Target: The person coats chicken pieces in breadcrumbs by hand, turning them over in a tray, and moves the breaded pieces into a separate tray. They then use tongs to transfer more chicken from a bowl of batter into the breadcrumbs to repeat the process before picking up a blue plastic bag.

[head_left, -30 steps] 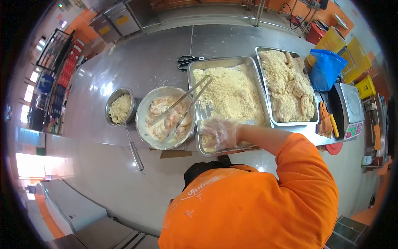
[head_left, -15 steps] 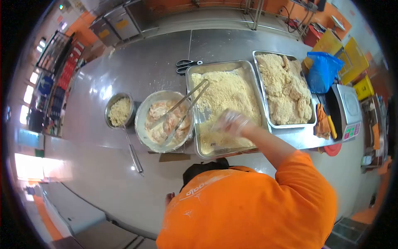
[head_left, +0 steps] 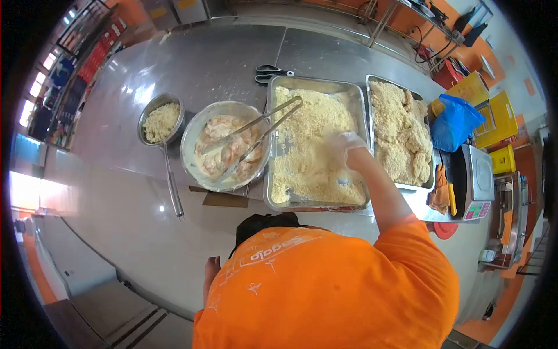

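Note:
My right hand (head_left: pixel 347 145), in a clear glove, is over the yellowish crumbs (head_left: pixel 314 125) in the middle metal tray (head_left: pixel 269 174); motion blur hides its fingers. Low beside the orange shirt is my left hand (head_left: pixel 213 269), partly visible, its fingertips slightly apart with nothing seen in them. Metal tongs (head_left: pixel 247 125) lean across a bowl (head_left: pixel 187 152) of raw meat pieces (head_left: pixel 218 125) in pale batter, their closed end over the middle tray. Coated pieces (head_left: pixel 401 134) fill the right tray (head_left: pixel 368 87).
A strainer (head_left: pixel 172 189) with crumbs stands left of the bowl. Black-handled scissors (head_left: pixel 268 74) lie behind the middle tray. At the right are a blue bag (head_left: pixel 456 122), orange gloves (head_left: pixel 440 195), a scale (head_left: pixel 481 174) and yellow baskets (head_left: pixel 497 122).
My right hand has moved back and slightly right over the crumbs. The view has shifted, and more of my left hand shows beside the shirt.

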`<action>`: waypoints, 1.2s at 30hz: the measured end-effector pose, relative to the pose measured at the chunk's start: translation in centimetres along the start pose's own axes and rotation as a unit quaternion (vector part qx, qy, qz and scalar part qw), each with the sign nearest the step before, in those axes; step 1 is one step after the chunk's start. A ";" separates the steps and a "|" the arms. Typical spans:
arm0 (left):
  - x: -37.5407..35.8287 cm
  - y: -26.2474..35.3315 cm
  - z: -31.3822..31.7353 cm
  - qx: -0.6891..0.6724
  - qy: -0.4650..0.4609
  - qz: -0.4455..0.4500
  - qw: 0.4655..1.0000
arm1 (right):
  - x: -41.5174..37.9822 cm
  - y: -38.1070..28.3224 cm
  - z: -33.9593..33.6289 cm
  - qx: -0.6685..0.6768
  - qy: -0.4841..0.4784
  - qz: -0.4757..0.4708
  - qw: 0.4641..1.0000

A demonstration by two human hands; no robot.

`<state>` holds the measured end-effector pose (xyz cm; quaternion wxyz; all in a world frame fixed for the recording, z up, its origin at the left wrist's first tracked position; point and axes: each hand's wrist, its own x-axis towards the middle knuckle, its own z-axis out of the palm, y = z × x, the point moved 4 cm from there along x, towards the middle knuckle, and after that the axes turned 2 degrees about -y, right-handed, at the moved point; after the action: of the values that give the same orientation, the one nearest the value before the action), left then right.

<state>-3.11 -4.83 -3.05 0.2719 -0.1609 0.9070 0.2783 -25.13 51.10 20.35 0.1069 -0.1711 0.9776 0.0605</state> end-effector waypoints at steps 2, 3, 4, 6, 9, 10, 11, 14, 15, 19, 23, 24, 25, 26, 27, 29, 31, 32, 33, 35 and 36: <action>-0.7 1.1 0.0 -0.022 -0.001 -0.005 1.000 | -1.6 -0.7 -1.5 0.212 0.004 0.059 0.975; -0.8 1.4 0.0 -0.025 -0.002 -0.006 1.000 | -0.4 0.3 0.7 -0.011 -0.134 0.083 0.987; -0.8 1.5 0.1 -0.027 -0.003 -0.005 1.000 | -0.8 0.8 0.3 -0.018 -0.056 0.110 0.992; -0.8 1.1 0.3 -0.022 -0.017 -0.016 0.999 | -2.1 -0.4 -4.7 -0.029 0.103 0.165 0.981; -0.8 0.5 0.2 0.009 -0.027 -0.026 0.999 | 1.1 -1.9 -3.6 -0.151 -0.007 0.189 0.970; -0.9 0.4 0.2 0.023 -0.029 -0.029 0.999 | 1.4 -3.3 -3.9 -0.109 0.011 0.161 0.981; -1.1 0.8 -0.2 0.025 -0.023 -0.037 0.999 | 1.2 -5.3 -5.1 -0.065 0.029 0.131 0.989; -0.9 0.6 -0.5 -0.006 0.004 -0.052 0.999 | 2.7 -6.2 -2.9 -0.058 -0.062 0.132 0.988; 0.6 -2.8 1.0 -0.039 0.015 -0.048 0.998 | 3.2 -6.0 -1.1 -0.080 -0.121 0.144 0.979; -2.7 2.4 -1.0 -0.025 -0.005 -0.079 0.997 | 1.7 -4.4 0.0 0.405 0.307 0.079 0.857; -3.4 3.8 -0.7 -0.005 -0.032 -0.102 0.994 | 1.9 -3.4 2.4 0.589 0.277 0.133 0.748; -2.8 2.9 -0.1 -0.005 -0.040 -0.098 0.994 | 1.6 -3.3 1.9 0.513 0.292 0.133 0.796; -2.4 2.4 0.9 -0.008 -0.046 -0.094 0.994 | 1.2 -3.3 1.2 0.432 0.310 0.138 0.836; -2.6 3.4 0.3 -0.015 -0.046 -0.108 0.993 | 1.0 -3.8 -0.5 0.383 0.342 0.118 0.850; -2.5 3.7 0.0 -0.037 -0.036 -0.087 0.995 | 1.2 -3.9 -0.7 0.390 0.319 0.102 0.858; -2.6 3.2 0.1 -0.087 -0.026 -0.085 0.992 | 1.4 -3.8 -0.2 0.457 0.218 0.083 0.859; -2.6 2.7 0.3 -0.133 -0.023 -0.113 0.984 | 1.4 -4.5 0.8 0.400 0.078 0.040 0.913; -2.9 2.7 0.5 -0.115 -0.028 -0.115 0.986 | 1.5 -6.2 -1.1 0.277 0.016 -0.004 0.961; -3.2 2.7 0.7 -0.097 -0.032 -0.117 0.988 | 1.5 -7.3 -1.9 0.148 -0.046 -0.051 0.987; -3.6 2.8 1.0 -0.076 -0.040 -0.119 0.989 | 0.5 -8.0 -2.3 0.090 0.054 -0.048 0.993; -3.9 2.8 1.1 -0.072 -0.044 -0.120 0.989 | 0.4 -8.3 -2.5 0.062 0.104 -0.048 0.991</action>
<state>-0.75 -1.43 -0.38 0.3305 -0.2749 0.8461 0.3152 -23.11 42.86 21.98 0.0179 -0.2163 0.9759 -0.0240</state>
